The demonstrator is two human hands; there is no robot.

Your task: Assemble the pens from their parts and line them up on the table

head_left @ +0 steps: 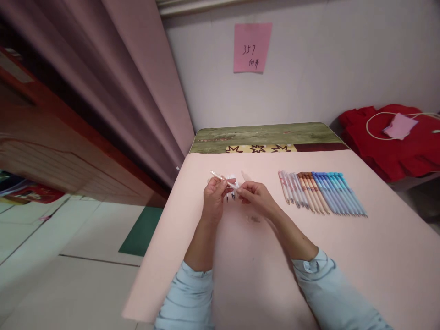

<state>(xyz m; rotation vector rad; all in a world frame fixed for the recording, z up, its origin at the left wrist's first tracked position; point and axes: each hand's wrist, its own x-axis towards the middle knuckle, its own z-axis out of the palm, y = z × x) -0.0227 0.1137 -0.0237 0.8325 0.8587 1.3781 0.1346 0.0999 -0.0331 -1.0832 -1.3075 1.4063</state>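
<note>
Centrally, the pen [216, 175], pale and slender, is held aslant above the bench [254, 275]. The left hand [213, 197] pinches its length between thumb and fingers; the right hand [257, 197] pinches at its lower end, although the view is too coarse to show whether one piece or two meet there. A hard twist or an off-axis push at that end could bend a thin part or make it slip, since both grips are narrow and the surface is probably smooth. Between and just beyond the hands, dark-tipped refills [233, 194] lie close together; a lowered hand might scatter them. On the near side, small bits [253, 219] rest where a sideways sweep could lose them. Farther right, the row of pens [319, 192] lies well apart from both hands; rounded barrels might roll if jolted.
</note>
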